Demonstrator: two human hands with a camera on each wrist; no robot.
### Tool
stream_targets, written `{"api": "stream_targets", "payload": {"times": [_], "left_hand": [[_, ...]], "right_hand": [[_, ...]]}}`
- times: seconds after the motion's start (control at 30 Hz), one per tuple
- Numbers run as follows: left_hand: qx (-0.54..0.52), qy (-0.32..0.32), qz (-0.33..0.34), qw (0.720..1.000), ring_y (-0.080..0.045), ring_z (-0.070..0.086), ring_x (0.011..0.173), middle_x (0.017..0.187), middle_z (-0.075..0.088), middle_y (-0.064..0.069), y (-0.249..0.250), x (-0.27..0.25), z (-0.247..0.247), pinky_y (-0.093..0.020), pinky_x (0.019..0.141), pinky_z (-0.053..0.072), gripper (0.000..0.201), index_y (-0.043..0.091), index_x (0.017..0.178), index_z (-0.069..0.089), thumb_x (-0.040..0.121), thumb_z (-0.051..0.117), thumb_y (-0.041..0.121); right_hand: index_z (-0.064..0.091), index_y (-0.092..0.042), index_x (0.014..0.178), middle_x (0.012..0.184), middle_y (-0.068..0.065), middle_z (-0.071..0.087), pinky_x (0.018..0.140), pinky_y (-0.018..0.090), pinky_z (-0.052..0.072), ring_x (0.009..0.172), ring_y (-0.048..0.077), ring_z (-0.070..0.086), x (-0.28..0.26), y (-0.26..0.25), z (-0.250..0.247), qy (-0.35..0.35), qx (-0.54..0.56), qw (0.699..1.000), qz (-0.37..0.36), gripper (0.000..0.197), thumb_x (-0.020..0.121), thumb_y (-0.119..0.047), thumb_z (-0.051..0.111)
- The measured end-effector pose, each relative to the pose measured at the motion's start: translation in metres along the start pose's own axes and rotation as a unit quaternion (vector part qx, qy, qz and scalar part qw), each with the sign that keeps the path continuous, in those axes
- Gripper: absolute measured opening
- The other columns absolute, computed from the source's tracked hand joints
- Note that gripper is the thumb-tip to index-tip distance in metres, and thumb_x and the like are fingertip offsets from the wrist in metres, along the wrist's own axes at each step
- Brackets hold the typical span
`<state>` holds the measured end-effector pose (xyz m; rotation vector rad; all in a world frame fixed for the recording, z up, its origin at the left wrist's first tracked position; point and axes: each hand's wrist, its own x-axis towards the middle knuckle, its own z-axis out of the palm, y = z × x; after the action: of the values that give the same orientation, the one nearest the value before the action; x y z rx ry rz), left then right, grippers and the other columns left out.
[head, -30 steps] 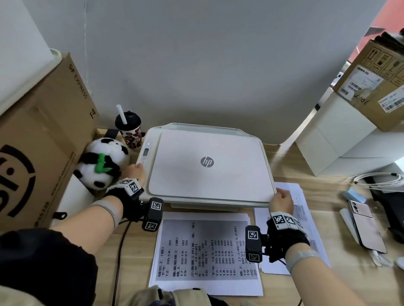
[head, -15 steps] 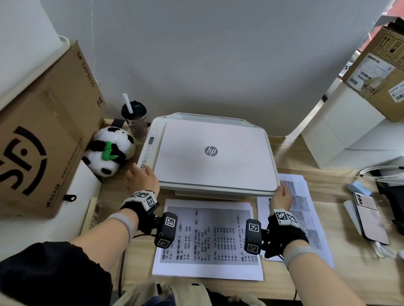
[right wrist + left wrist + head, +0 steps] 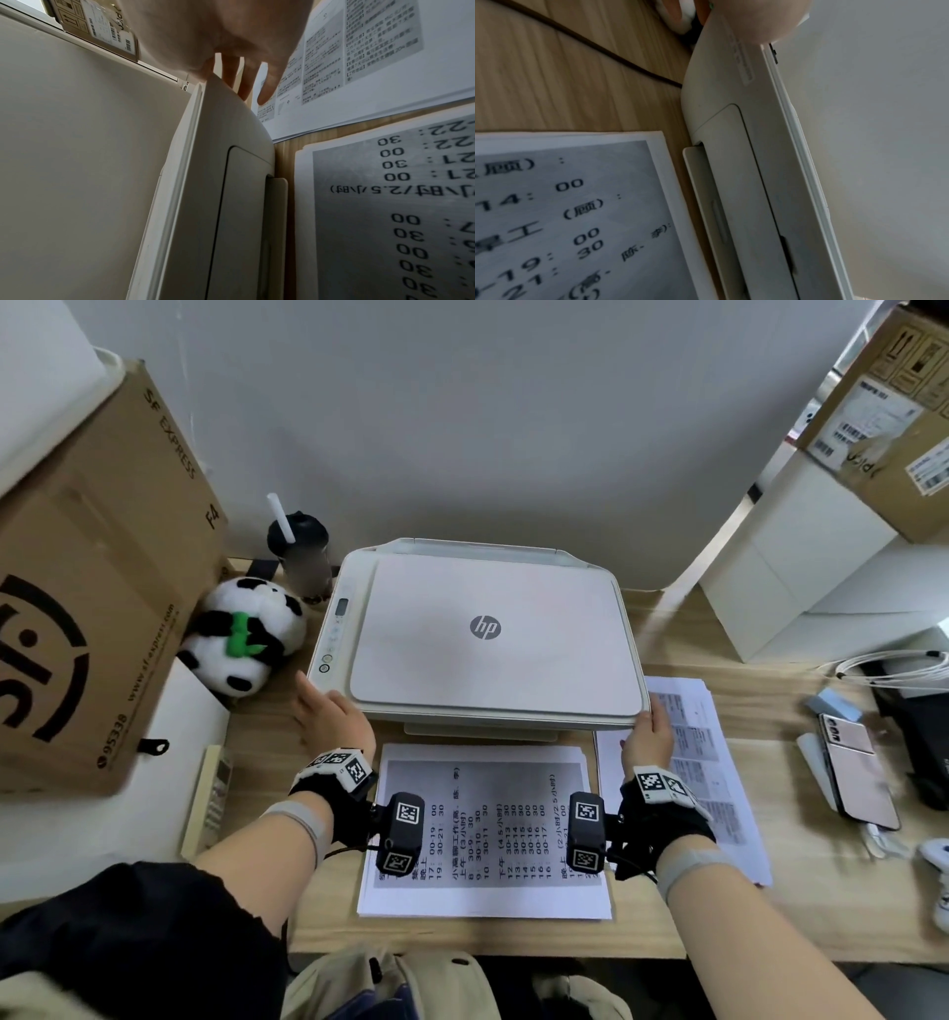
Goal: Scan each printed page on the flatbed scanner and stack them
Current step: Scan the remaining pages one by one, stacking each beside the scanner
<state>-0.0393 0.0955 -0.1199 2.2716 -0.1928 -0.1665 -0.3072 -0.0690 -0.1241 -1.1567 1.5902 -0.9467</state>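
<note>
The white HP flatbed scanner (image 3: 482, 629) sits at the back of the wooden desk (image 3: 801, 906) with its lid down. My left hand (image 3: 323, 706) lies with straight fingers against the scanner's front left corner (image 3: 706, 67), below the button panel. At the front right corner (image 3: 226, 105) my right hand (image 3: 648, 729) touches the lid's edge, its fingers (image 3: 246, 81) straight and pointing down the side. One stack of printed pages (image 3: 482, 829) lies face up in front of the scanner. A second stack (image 3: 714, 762) lies to the right, partly under my right hand.
A large cardboard box (image 3: 92, 608), a panda plush (image 3: 241, 639) and a cup with a straw (image 3: 300, 552) crowd the left side. White boxes (image 3: 780, 567), coiled cables (image 3: 893, 665) and a phone (image 3: 857, 767) are on the right. A dark cord (image 3: 590, 44) crosses the desk.
My left hand has drawn back from the button panel to the scanner's front left corner. The right hand has stayed at the front right corner. The lid remains down.
</note>
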Motion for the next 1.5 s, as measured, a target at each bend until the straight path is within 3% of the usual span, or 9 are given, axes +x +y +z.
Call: {"api": "stream_targets", "payload": {"times": [0.07,0.13,0.23,0.3,1.5], "left_hand": [[-0.018,0.005,-0.004,1.000,-0.036,0.034,0.130,0.147,0.029,-0.019,0.001,-0.001,0.001,-0.047,0.101,0.033,0.051,0.011,0.149,0.020,0.099,0.031,0.015],[-0.028,0.006,-0.011,1.000,-0.035,0.033,0.131,0.148,0.029,-0.018,0.001,-0.001,0.002,-0.047,0.102,0.032,0.051,0.013,0.149,0.020,0.099,0.030,0.015],[-0.030,0.007,-0.014,0.999,-0.034,0.033,0.131,0.148,0.029,-0.018,0.001,-0.001,0.002,-0.046,0.103,0.031,0.051,0.014,0.149,0.020,0.100,0.030,0.015],[-0.032,0.004,-0.012,0.999,-0.035,0.033,0.131,0.148,0.029,-0.019,0.001,-0.001,0.001,-0.046,0.103,0.031,0.051,0.013,0.150,0.019,0.100,0.030,0.015],[-0.031,-0.002,-0.002,1.000,-0.036,0.034,0.129,0.148,0.030,-0.020,-0.003,0.000,0.000,-0.045,0.102,0.031,0.052,0.012,0.150,0.018,0.099,0.031,0.016]], "right_hand": [[0.045,-0.015,0.138,0.118,0.006,0.052,0.088,0.036,0.040,0.100,0.020,0.043,-0.001,-0.002,-0.001,0.003,-0.004,1.000,0.000,0.040,0.101,-0.013,0.030],[0.044,-0.013,0.138,0.133,0.010,0.052,0.090,0.034,0.038,0.102,0.022,0.047,-0.002,-0.005,-0.001,0.006,-0.002,1.000,0.000,0.040,0.101,-0.012,0.030],[0.042,-0.009,0.140,0.142,0.011,0.046,0.101,0.030,0.035,0.125,0.028,0.045,-0.007,-0.011,-0.002,0.013,-0.010,1.000,0.001,0.040,0.102,-0.010,0.029],[0.042,-0.009,0.140,0.143,0.011,0.045,0.102,0.028,0.033,0.130,0.028,0.042,-0.010,-0.014,-0.002,0.017,-0.011,1.000,0.000,0.040,0.102,-0.010,0.029],[0.040,-0.011,0.141,0.143,0.012,0.045,0.103,0.029,0.032,0.130,0.029,0.041,-0.023,-0.026,-0.004,0.014,-0.046,0.999,0.009,0.040,0.103,-0.013,0.027]]}}
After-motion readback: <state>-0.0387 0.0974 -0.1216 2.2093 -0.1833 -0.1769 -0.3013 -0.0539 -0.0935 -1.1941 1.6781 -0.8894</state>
